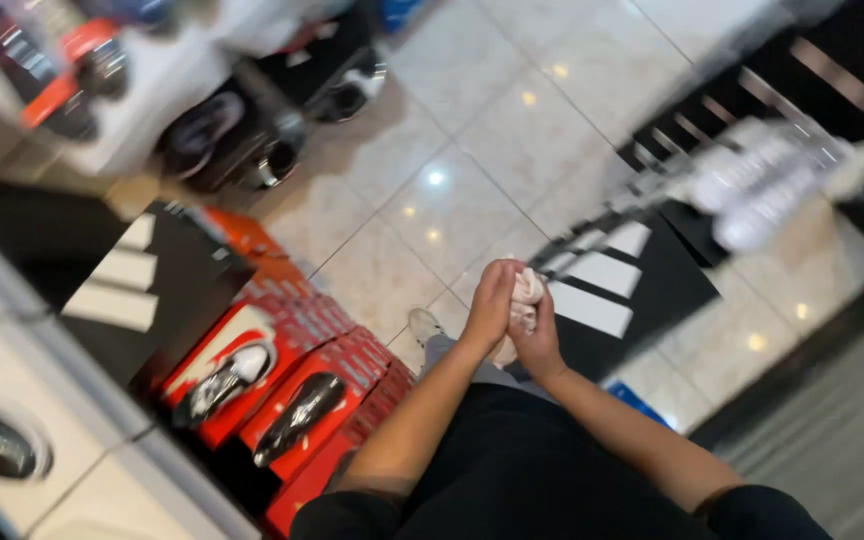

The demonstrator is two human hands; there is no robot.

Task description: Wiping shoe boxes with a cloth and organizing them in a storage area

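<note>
While I am looking down over a pale tiled floor (452,200) and red shoe boxes (297,375) holding dark shoes, my left hand (489,305) and right hand (537,335) are pressing together, clasping a crumpled white cloth (526,295) between them.

Crumpled white cloth (526,296) — between palms

Shoe shop, red shoeboxes (302,370) with shoes on top, white sneakers (752,185) on display rack, glossy tiled floor (472,150)
</note>
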